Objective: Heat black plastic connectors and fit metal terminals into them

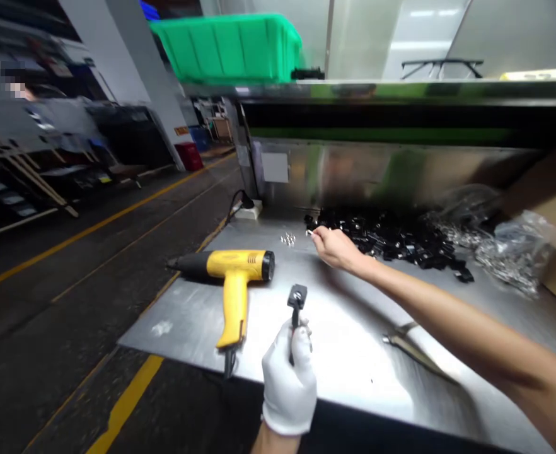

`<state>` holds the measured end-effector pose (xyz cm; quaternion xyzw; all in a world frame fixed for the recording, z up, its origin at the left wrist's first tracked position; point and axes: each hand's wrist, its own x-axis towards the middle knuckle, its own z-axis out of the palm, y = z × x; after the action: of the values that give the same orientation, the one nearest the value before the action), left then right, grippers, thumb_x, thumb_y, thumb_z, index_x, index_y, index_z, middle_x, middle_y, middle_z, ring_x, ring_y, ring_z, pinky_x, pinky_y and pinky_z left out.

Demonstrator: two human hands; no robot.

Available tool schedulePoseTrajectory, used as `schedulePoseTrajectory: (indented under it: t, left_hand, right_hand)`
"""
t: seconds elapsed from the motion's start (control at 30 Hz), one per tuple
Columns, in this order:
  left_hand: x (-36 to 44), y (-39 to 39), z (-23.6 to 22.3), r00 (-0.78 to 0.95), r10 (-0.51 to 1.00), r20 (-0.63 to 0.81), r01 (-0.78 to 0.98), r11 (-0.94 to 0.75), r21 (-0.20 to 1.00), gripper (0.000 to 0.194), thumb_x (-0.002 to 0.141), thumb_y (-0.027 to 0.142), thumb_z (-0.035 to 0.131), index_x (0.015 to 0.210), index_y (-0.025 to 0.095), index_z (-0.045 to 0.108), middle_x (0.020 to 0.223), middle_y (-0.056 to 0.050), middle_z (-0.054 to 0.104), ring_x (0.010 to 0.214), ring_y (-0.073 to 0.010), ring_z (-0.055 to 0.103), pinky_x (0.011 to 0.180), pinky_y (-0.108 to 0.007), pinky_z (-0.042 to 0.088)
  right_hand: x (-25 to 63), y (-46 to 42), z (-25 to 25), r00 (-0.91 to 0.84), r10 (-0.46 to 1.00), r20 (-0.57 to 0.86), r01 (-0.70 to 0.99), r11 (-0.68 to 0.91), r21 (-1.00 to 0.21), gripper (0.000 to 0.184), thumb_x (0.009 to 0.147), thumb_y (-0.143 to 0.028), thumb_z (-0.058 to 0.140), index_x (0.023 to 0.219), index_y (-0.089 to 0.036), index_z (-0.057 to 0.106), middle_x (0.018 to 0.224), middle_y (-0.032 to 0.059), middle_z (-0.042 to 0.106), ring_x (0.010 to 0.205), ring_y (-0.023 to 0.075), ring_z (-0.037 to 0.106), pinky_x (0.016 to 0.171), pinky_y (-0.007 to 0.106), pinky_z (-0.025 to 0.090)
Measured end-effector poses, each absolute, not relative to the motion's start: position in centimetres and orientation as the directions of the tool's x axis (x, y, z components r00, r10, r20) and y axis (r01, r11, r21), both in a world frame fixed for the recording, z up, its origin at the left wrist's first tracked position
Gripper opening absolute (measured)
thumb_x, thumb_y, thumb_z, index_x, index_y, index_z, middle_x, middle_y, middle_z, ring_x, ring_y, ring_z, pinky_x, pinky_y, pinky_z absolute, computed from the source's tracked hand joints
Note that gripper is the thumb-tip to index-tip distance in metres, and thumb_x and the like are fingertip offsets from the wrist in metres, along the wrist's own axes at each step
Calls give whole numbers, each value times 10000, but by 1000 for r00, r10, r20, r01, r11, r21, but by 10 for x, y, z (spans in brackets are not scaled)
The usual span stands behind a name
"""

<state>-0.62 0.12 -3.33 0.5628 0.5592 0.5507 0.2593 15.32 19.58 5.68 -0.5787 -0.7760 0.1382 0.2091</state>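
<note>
Two hands work over a brushed steel sheet (178, 315) laid on a bench. The left hand (289, 378), in a white fabric glove, is closed around a thin dark stem topped by a small square black plastic part (297, 296), which sticks up above the fist. The bare right hand (337, 247) reaches out ahead, thumb and forefinger pinched on a tiny silver metal piece (309, 232). Just left of those fingertips lies a small scatter of shiny silver pieces (287, 238), and just beyond the hand spreads a loose heap of small black plastic parts (386, 243). Further right of the right hand, a crumpled clear plastic bag of silver parts (519, 252) sits against a brown cardboard box (555, 189). Left of the gloved hand, a yellow-and-black heat gun (233, 277) lies on its side, its cord dropping over the sheet's edge. Below the right forearm rests a pair of steel pliers (415, 350). Beyond the hands stand a white power socket (248, 210) and, on the shelf above, a green plastic crate (225, 49). Off to the left runs a dark floor with yellow lines (127, 403).
</note>
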Motion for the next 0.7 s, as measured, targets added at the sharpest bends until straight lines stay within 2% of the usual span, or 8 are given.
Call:
schedulePoseTrajectory:
  t: [0.17, 0.27, 0.33, 0.4, 0.43, 0.53, 0.6, 0.7]
  left_hand:
    - [0, 6, -17, -253, 960, 120, -33, -133, 991, 332, 1008, 469, 470, 1012, 185, 642, 864, -67, 681, 693, -165, 659, 627, -289, 562]
    - [1, 11, -7, -263, 964, 44, -160, -88, 983, 368, 994, 515, 480, 975, 181, 630, 855, -57, 678, 685, -149, 658, 611, -265, 561]
    - [0, 14, -2, -247, 969, -7, -235, -53, 971, 398, 987, 544, 478, 967, 174, 622, 832, -50, 677, 670, -142, 657, 614, -265, 568]
    - [-6, 16, 3, -196, 979, -51, -292, -9, 956, 435, 974, 581, 470, 968, 171, 615, 803, -43, 674, 660, -151, 659, 617, -285, 579]
    - [-10, 17, 7, -176, 983, -61, -294, 7, 956, 446, 967, 594, 471, 968, 171, 614, 793, -39, 674, 656, -158, 660, 617, -297, 584]
    - [-22, 13, 22, -200, 977, -69, -160, 37, 986, 450, 951, 602, 492, 959, 172, 624, 784, -26, 680, 641, -170, 662, 620, -317, 592]
    - [-27, 6, 33, -216, 973, -77, -19, 75, 997, 453, 945, 605, 501, 967, 173, 635, 790, -26, 689, 642, -179, 671, 632, -321, 595]
    - [-22, -4, 43, -74, 989, -129, 144, 138, 980, 455, 929, 611, 521, 997, 178, 644, 834, -48, 704, 666, -202, 681, 638, -331, 591]
  right_hand:
    - [208, 76, 52, -254, 960, 116, 760, 273, -589, 420, 1095, -396, 300, 972, -176, 635, 866, 28, 695, 793, 173, 683, 782, 368, 590]
    - [215, -8, 34, -315, 945, 90, 706, 296, -643, 350, 1089, -333, 299, 1059, -205, 624, 1199, 86, 702, 1121, 201, 658, 968, 371, 566]
    - [202, -49, 13, -312, 944, 109, 702, 306, -643, 292, 1063, -298, 377, 1039, -167, 636, 1487, 156, 525, 1413, 290, 435, 1193, 512, 353]
    - [176, -75, -10, -351, 923, 161, 656, 365, -661, 258, 1035, -264, 444, 1158, -122, 622, 1564, 191, 420, 1477, 321, 323, 1238, 544, 234]
    - [161, -83, -20, -420, 874, 244, 552, 460, -696, 300, 1036, -272, 460, 1246, -99, 586, 1543, 202, 448, 1461, 298, 359, 1236, 485, 264]
    - [126, -96, -36, -538, 664, 519, 81, 654, -752, 334, 1067, -377, 415, 1025, -133, 639, 1327, 164, 666, 1197, 159, 648, 991, 169, 503]
    - [125, -98, -35, -452, 728, 515, 91, 612, -785, 335, 1041, -401, 459, 889, -159, 634, 1164, 145, 743, 1115, 191, 696, 903, 200, 556]
    - [154, -104, -27, -257, 873, 414, 224, 471, -853, 216, 997, -278, 477, 933, -149, 638, 971, 120, 752, 942, 206, 735, 801, 264, 585]
